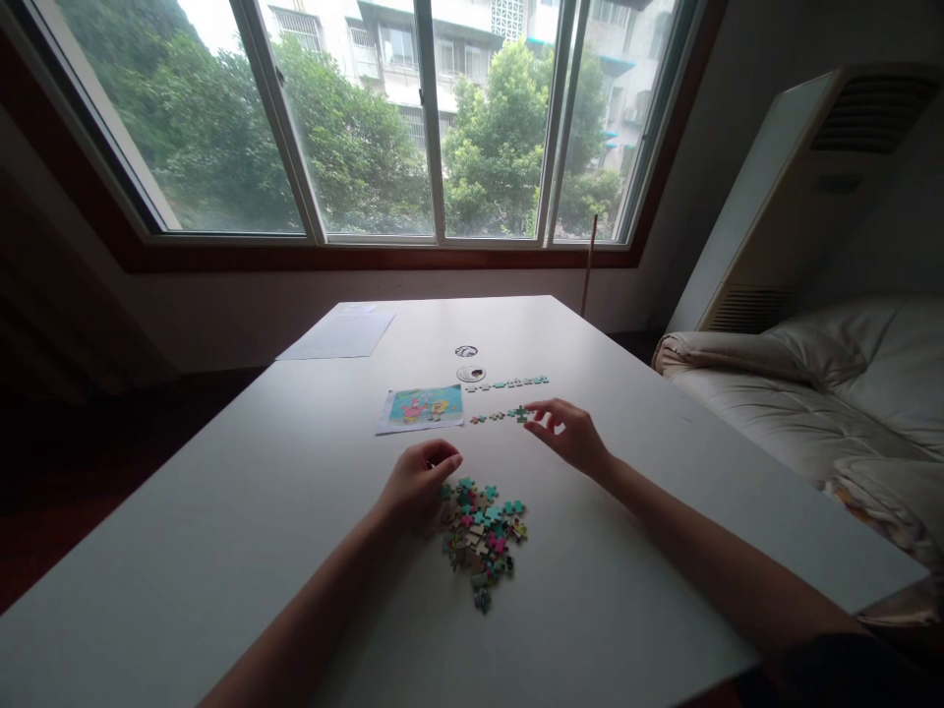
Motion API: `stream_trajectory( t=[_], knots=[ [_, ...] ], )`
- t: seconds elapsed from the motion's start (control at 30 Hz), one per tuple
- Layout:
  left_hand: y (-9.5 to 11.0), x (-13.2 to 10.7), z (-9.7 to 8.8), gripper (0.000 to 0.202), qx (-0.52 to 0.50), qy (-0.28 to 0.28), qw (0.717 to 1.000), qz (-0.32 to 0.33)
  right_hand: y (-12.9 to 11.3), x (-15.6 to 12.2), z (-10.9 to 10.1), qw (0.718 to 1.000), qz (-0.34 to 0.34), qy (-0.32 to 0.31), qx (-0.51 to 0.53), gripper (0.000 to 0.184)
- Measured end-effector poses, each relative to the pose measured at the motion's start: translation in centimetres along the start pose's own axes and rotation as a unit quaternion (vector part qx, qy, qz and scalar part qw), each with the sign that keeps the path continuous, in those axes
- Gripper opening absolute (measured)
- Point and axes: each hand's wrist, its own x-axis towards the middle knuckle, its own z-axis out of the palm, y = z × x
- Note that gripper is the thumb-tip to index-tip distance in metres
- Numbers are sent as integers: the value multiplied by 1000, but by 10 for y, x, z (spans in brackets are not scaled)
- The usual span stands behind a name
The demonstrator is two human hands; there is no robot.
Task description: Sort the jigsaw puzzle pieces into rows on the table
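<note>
A jigsaw puzzle piece (522,414) is pinched between the thumb and fingertips of my right hand (566,433), at the right end of a short row of pieces (496,417). Behind it runs a longer row of puzzle pieces (508,383). My left hand (422,477) rests on the table with its fingers curled, at the left edge of a loose pile of puzzle pieces (483,531); whatever its fingers hold, if anything, is hidden. Left of the rows lies a picture sheet (424,407) showing a pink and a yellow cartoon figure on turquoise.
The white table (295,511) carries two round items (470,374) behind the picture sheet. Papers (339,334) lie at its far left corner. A pale sofa (796,393) stands along the right, with a tall air conditioner (759,216) behind it. Windows (369,128) line the far wall.
</note>
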Motion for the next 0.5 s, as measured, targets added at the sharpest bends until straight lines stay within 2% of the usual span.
stream_trajectory(
  t=[0.07, 0.2, 0.37, 0.5],
  knots=[
    [0, 0, 0, 22, 4, -1, 1000, 0, 19, 12, 0, 999, 36, -4, -16, 25],
    [0, 0, 1, 21, 10, 0, 1000, 1, 72, 39, -12, 982, 167, -10, -91, 27],
    [-3, 2, 0, 21, 15, 10, 1000, 6, 130, 59, -27, 962, 237, -31, -128, 28],
    [-4, 3, 0, 21, 15, 8, 1000, 8, 152, 66, -25, 952, 257, -85, -141, 24]
  ],
)
